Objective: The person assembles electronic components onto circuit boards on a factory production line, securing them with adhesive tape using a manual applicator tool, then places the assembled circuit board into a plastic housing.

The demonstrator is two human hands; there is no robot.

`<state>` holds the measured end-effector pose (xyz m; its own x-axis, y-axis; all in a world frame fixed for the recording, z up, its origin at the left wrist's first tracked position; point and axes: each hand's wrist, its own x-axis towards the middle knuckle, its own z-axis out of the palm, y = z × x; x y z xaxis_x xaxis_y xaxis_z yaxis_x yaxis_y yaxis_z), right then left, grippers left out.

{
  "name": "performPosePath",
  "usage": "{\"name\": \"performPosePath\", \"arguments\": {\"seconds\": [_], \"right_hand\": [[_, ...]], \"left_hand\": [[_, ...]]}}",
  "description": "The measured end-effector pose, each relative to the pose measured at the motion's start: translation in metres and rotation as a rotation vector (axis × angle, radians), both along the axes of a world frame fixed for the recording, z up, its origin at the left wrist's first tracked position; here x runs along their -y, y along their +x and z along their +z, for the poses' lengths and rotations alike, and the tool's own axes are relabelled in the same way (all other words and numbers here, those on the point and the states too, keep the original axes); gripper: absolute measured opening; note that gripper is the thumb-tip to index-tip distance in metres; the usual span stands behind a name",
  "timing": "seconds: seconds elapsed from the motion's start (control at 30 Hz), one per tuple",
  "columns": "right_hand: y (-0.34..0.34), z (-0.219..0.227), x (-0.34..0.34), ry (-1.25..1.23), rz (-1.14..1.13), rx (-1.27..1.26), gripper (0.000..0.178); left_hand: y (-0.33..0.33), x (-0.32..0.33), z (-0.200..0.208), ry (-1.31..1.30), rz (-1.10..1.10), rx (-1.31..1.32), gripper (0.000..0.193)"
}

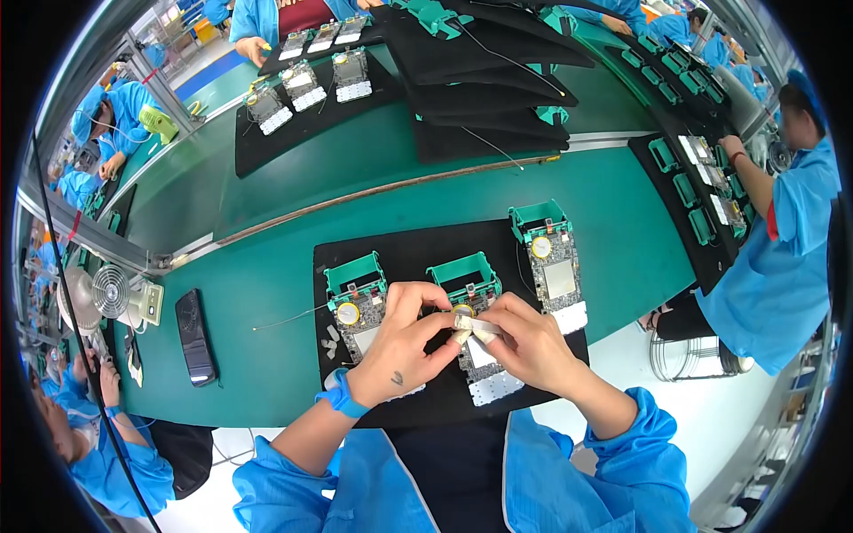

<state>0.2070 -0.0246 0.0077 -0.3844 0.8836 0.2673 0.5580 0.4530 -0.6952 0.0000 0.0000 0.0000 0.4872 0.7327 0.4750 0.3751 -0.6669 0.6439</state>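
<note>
My left hand [409,333], with a blue band at the wrist, and my right hand [533,345] meet over the middle circuit board [494,388]. Between their closed fingertips is a small pale grey strip [480,325], pinched from both sides. Pale covers wrap some of my fingertips. The middle board joins a green plastic frame [464,270] at its far end and is partly hidden by my hands. To the left lies a similar board [362,336], partly under my left hand; to the right, another board [560,277]. All rest on a black mat [409,244].
Small grey pieces [331,339] lie on the mat's left side. A black phone [195,338] and a small fan [114,289] are at left on the green table. Stacked black mats [489,115] with green frames stand beyond. Co-workers sit around, one at right [764,240].
</note>
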Motion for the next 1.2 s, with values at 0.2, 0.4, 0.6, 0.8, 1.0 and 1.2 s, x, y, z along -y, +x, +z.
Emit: {"name": "performPosePath", "arguments": {"seconds": [0.2,0.4,0.6,0.8,1.0,1.2], "right_hand": [[0.000,-0.004,0.002,0.034,-0.027,-0.025,0.023],[0.003,-0.011,-0.001,0.140,-0.024,-0.056,0.030],[0.002,-0.010,-0.002,0.266,-0.024,0.072,0.027],[0.004,-0.013,-0.001,0.167,-0.024,0.011,0.029],[0.009,-0.003,0.006,0.042,-0.198,-0.104,0.028],[0.010,0.001,0.015,-0.042,-0.299,-0.074,0.033]], "left_hand": [[0.008,0.000,0.004,-0.053,0.000,0.013,0.023],[0.008,-0.001,0.008,-0.096,-0.009,-0.054,0.024],[0.005,-0.001,0.010,-0.097,-0.026,-0.047,0.026],[0.008,-0.001,0.010,-0.089,0.011,-0.008,0.024],[0.012,-0.001,0.015,-0.102,0.031,-0.066,0.018],[0.013,-0.002,0.021,-0.118,0.018,-0.116,0.018]]}}
